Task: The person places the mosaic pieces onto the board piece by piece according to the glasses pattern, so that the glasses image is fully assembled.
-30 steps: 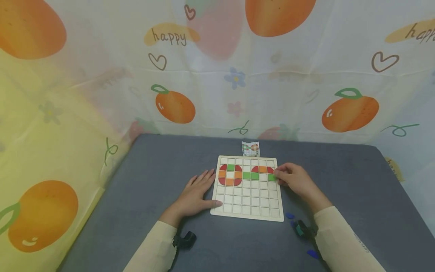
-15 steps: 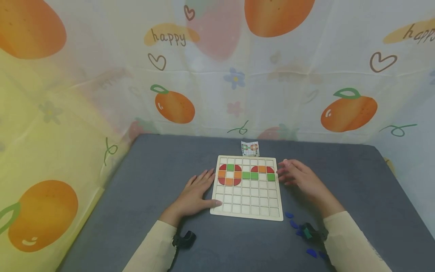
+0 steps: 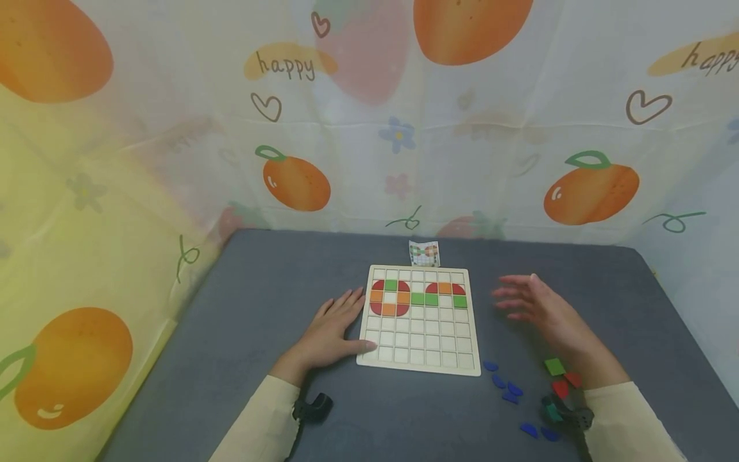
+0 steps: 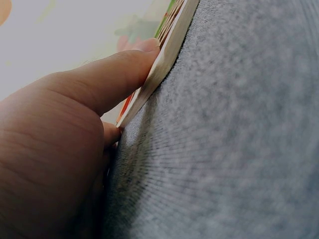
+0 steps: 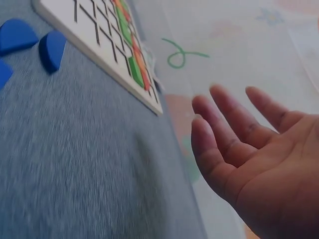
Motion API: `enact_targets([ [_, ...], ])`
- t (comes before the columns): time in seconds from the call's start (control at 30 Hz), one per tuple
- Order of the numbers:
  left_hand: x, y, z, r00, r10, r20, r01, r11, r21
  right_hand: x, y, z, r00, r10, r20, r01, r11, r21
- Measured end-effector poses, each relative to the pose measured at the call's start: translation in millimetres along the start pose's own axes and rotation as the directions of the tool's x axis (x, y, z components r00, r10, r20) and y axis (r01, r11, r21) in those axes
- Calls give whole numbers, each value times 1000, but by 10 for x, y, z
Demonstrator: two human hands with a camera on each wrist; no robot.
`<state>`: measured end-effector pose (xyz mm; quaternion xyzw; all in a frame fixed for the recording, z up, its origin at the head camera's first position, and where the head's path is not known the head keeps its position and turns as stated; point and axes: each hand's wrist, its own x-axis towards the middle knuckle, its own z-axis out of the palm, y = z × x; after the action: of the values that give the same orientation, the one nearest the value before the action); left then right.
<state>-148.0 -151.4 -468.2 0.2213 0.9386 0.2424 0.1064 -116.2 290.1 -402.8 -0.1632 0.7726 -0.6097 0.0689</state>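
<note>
A pale wooden grid board lies flat on the table, with red, orange and green tiles in its upper rows. My left hand rests at its left side, thumb on the lower left rim and straight fingers along the edge. In the left wrist view, the thumb presses on the board's rim. My right hand hovers to the right of the board, fingers loosely spread and holding nothing. The right wrist view shows its bare palm. Green tile sits in the board near the right edge.
A small printed pattern card stands behind the board. Several blue pieces are scattered at the board's lower right. A loose green square and red pieces lie near the right wrist. A fruit-print cloth hangs behind the table.
My right hand has let go of the green tile at the board's right edge and moved right, fingers opening. Loose green and red pieces have come into view. The left hand has stayed put.
</note>
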Motion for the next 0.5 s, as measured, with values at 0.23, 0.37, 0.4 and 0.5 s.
enact_targets([
  [0.23,-1,7,3,1000,-5,-1,5,1000,9,-234,102,-154,999,-34,-2,35,999,7],
  [0.37,5,6,9,1000,-9,0,9,1000,18,-377,220,-239,1000,6,-13,-6,1000,16],
  [0.4,8,2,12,1000,-10,1,10,1000,21,-416,250,-261,1000,14,-12,-14,1000,18],
  [0.5,8,-5,15,1000,-10,0,10,1000,18,-529,342,-329,999,43,-11,-42,998,38],
])
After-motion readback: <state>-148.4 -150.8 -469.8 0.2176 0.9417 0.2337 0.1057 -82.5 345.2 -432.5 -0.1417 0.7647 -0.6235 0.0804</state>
